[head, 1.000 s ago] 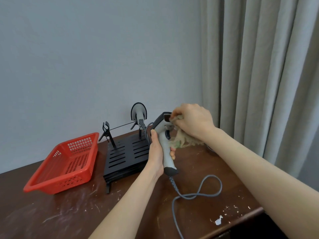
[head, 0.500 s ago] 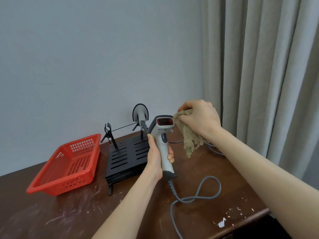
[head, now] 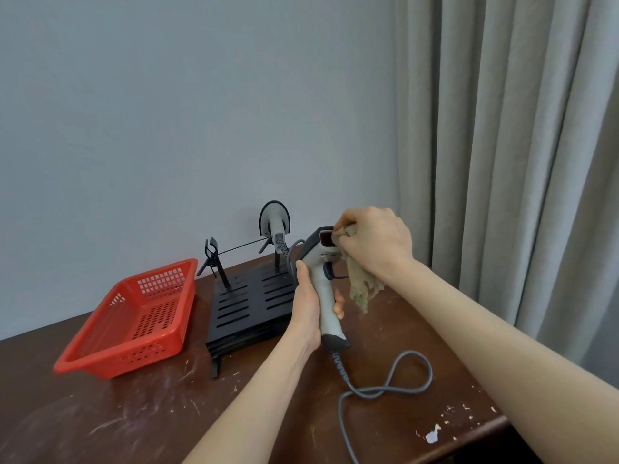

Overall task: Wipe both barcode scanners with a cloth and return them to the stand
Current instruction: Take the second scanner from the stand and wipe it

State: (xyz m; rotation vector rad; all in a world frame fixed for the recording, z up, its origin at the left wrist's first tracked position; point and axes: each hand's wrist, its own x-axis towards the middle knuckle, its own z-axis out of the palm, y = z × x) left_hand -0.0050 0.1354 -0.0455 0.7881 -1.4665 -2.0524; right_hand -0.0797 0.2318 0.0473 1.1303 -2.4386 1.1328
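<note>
Your right hand [head: 373, 241], fingers bunching the cloth [head: 363, 286], is back on the scanner [head: 323, 279] window from beside it, left hand [head: 310, 309] gripping the handle: wipe ongoing.

The scanner [head: 323, 283] in my grip is pale grey with a dark grey head and base, a reddish window and a grey cable [head: 385, 390]. My cloth [head: 363, 286] is dull beige-green. The stand [head: 251, 303] is black and slotted; the basket [head: 134, 316] is bright red with perforated walls. The bench [head: 134, 420] is dark brown, flecked white. The curtain [head: 519, 128] is grey-beige.
</note>
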